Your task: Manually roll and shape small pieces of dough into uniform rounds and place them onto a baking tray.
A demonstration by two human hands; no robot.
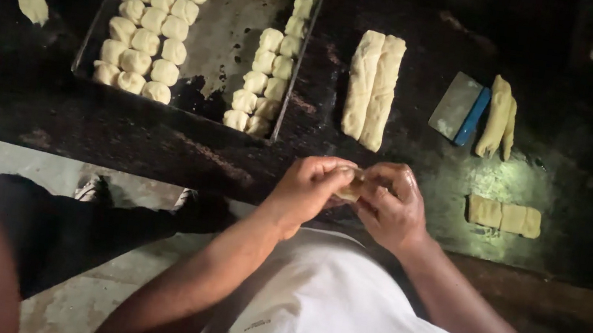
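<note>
1 head view, looking steeply down, close above worktable (124, 131)

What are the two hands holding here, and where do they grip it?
A small piece of dough, pinched between the fingertips of the left hand and right hand, one at each end.

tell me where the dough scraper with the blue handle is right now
In the head view the dough scraper lies on the dark table, upper right, between the two long dough strips and a dough roll.

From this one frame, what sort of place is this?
Probably a bakery work table, dimly lit. A dark baking tray holds rows of dough balls, a scraper lies near dough strips, and both hands shape a dough piece.
</note>
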